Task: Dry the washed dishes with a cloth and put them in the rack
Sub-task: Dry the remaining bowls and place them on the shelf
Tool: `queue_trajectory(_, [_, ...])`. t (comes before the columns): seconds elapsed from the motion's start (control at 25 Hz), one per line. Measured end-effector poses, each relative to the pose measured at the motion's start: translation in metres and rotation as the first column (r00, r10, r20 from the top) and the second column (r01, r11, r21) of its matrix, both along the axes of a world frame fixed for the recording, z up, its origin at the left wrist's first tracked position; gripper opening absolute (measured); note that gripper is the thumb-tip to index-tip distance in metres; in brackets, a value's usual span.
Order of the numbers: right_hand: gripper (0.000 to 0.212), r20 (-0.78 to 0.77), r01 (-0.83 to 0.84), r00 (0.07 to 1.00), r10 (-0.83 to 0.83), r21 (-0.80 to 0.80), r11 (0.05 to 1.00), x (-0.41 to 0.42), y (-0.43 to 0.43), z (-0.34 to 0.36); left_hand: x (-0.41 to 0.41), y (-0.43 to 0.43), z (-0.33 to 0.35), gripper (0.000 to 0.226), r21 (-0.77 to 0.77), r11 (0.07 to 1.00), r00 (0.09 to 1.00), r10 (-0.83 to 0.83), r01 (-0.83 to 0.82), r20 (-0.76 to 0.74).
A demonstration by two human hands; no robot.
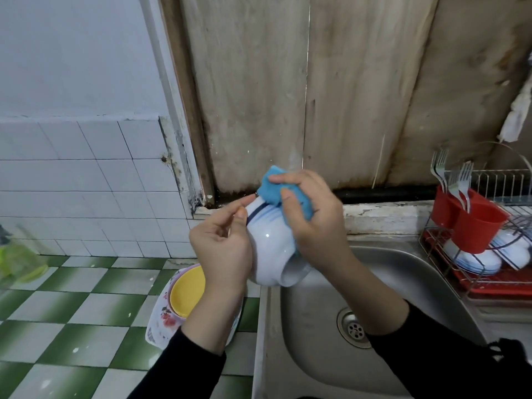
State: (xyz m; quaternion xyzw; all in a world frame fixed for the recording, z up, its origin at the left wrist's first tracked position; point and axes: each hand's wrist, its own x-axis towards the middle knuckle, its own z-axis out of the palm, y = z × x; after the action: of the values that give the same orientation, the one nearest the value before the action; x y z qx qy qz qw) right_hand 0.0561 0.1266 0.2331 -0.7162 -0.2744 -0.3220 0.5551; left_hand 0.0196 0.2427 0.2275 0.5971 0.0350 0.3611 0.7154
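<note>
A white bowl (pixel 272 243) with a dark blue stripe is held tilted over the left edge of the sink, its base pointing up and away. My left hand (pixel 223 243) grips its left side. My right hand (pixel 313 214) holds a blue cloth (pixel 273 191) and presses it against the bowl's base. The wire dish rack (pixel 489 272) stands at the right, with white plates and bowls (pixel 483 259) lying in it.
A steel sink (pixel 345 306) with a drain lies below my hands. A yellow bowl (pixel 187 292) sits on a flowered plate (pixel 161 315) on the green-and-white tiled counter (pixel 72 312). Red cutlery cups (pixel 475 223) on the rack hold forks (pixel 454 180).
</note>
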Motion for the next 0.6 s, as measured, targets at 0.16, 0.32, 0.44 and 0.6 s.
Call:
queue_trajectory(0.16, [0.017, -0.270, 0.015, 0.960, 0.073, 0.309, 0.951, 0.015, 0.001, -0.015, -0.001, -0.001, -0.007, 0.036, -0.072, 0.996, 0.997, 0.055, -0.060, -0.062])
queue_trajectory(0.32, [0.019, -0.279, 0.078, 0.960, -0.006, 0.249, 0.965, 0.016, 0.008, -0.007, 0.003, -0.002, -0.004, 0.035, -0.058, 0.993, 0.993, 0.105, -0.108, -0.052])
queue_trajectory(0.44, [0.025, 0.157, 0.139, 0.981, -0.115, -0.152, 0.978, -0.004, 0.019, -0.007, 0.009, -0.004, -0.001, 0.031, -0.078, 0.995, 0.996, 0.055, -0.061, -0.076])
queue_trajectory(0.6, [0.018, -0.077, 0.062, 0.995, -0.056, 0.077, 0.995, 0.014, 0.005, 0.003, 0.007, -0.003, 0.003, 0.026, -0.113, 0.993, 0.997, 0.026, -0.034, -0.070])
